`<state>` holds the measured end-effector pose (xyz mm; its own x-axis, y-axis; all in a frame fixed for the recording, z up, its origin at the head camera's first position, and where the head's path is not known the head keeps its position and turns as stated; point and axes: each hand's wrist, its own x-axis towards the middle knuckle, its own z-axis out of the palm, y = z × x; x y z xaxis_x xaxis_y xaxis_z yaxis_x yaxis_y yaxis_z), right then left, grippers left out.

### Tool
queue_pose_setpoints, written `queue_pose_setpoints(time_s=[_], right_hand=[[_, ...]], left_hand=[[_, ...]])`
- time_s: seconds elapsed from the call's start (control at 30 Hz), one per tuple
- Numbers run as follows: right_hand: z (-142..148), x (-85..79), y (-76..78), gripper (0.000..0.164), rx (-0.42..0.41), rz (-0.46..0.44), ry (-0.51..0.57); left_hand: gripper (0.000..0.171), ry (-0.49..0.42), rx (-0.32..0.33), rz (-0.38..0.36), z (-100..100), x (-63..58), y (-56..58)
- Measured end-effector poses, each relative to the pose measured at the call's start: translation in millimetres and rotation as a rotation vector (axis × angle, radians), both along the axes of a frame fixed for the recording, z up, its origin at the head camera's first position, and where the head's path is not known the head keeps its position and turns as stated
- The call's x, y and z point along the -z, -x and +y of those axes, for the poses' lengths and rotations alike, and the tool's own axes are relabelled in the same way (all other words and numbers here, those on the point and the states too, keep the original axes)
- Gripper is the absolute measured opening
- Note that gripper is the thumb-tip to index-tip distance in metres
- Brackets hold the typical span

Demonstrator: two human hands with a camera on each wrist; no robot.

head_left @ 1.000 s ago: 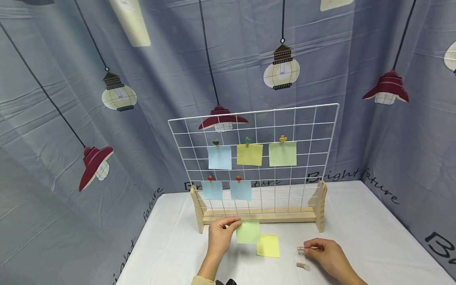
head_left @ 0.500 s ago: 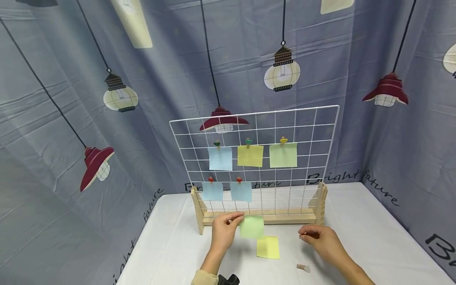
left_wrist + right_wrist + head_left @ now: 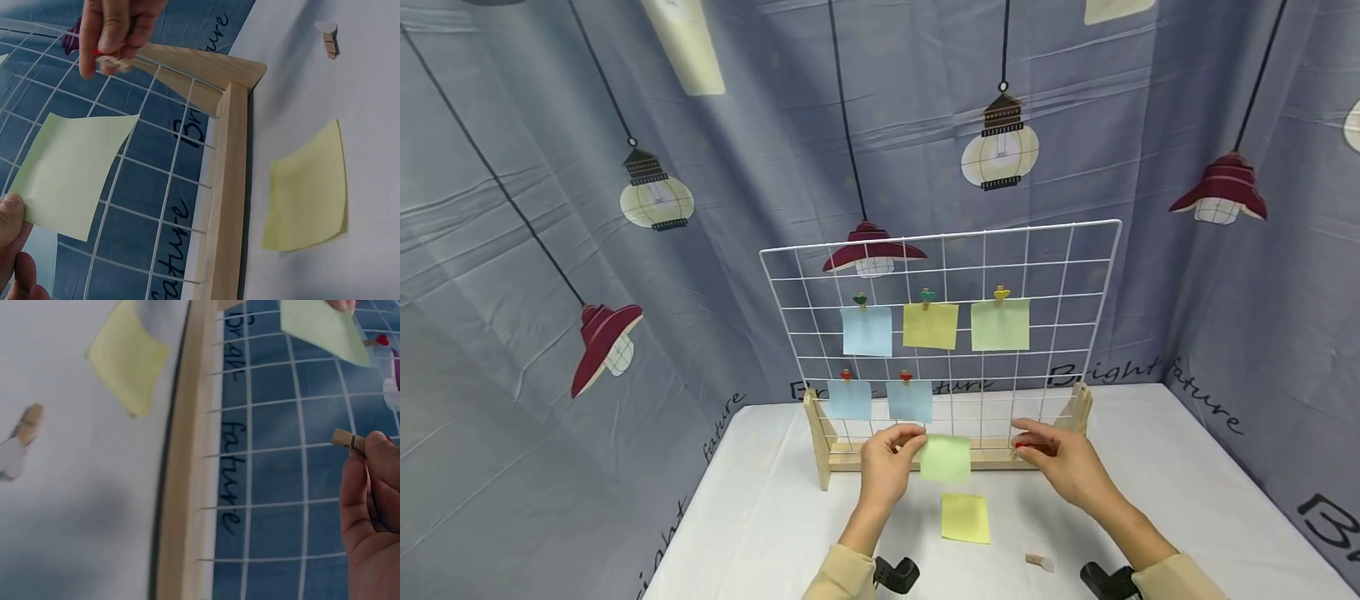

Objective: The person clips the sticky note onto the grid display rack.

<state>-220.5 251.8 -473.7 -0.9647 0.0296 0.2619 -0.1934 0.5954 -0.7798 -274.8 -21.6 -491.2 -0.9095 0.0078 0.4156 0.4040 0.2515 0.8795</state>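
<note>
My left hand pinches a pale green sticky note by its left edge, in front of the lower part of a white wire grid. Between thumb and fingers of my right hand is a small wooden clothespin with a red decoration, held to the right of the note and apart from it. On the grid, red clips hold two blue notes in the lower row. Above them hang a blue note, a yellow note and a green note, each under its own clip.
A yellow sticky note lies on the white table before the grid. Right of it lies another wooden clothespin with a whitish decoration. The grid stands on a wooden base, with a printed curtain behind.
My right hand has lifted the clothespin off the table and carried it up and left toward the grid. My left hand has raised the green note and shifted it rightward.
</note>
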Motion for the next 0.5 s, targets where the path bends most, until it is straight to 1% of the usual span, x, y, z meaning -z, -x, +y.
queue_pose_setpoints(time_s=[0.1, 0.17, 0.27, 0.37, 0.5], right_hand=[[-4.0, -12.9, 5.2, 0.030, -0.007, 0.010, 0.002], [-6.5, -20.6, 8.3, 0.024, -0.008, 0.007, 0.015], [-11.0, -30.4, 12.1, 0.023, -0.011, 0.005, 0.039], [-15.9, -38.7, 16.1, 0.028, -0.009, 0.019, 0.066], [-22.5, -48.4, 20.6, 0.033, 0.010, 0.048, 0.060]], left_hand=[[0.005, -0.011, 0.006, 0.001, 6.2, -4.2, 2.4], [0.005, -0.001, -0.008, 0.006, 10.2, -7.6, 4.0], [0.005, 0.005, -0.035, 0.008, 15.4, -12.1, 6.1], [0.004, 0.010, -0.060, 0.019, 19.8, -15.3, 8.1], [0.003, 0.008, -0.079, 0.037, 25.3, -18.2, 11.0]])
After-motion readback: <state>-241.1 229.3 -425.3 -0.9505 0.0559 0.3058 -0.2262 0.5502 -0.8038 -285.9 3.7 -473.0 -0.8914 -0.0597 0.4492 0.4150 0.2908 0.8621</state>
